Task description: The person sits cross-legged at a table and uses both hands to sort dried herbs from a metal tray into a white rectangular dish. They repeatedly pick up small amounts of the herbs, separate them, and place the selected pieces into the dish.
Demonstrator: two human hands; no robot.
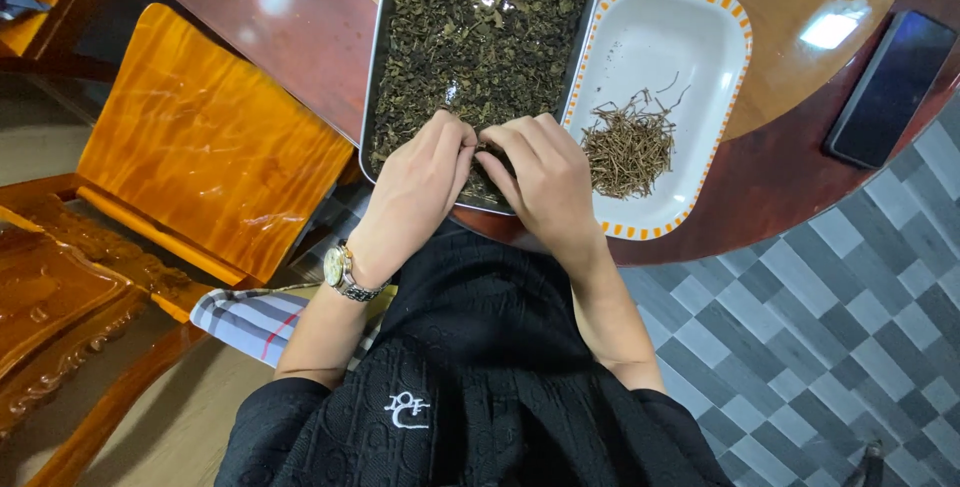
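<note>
A metal tray (377,57) full of dark dried tea leaves (480,27) lies on a round wooden table. My left hand (420,187) and my right hand (545,182) rest together at the tray's near edge, fingers curled down into the leaves and pinching at them; what lies between the fingertips is hidden. A watch sits on my left wrist. Right of the tray is a white dish with an orange-striped rim (725,17), and a small heap of thin brown stems (628,147) lies in it, just beside my right hand.
A dark phone (890,87) lies on the table at the right, near its curved edge (780,207). An orange wooden chair (210,157) stands at my left, with a plaid cloth (245,322) below it. Grey checkered floor tiles (800,347) spread out at the right.
</note>
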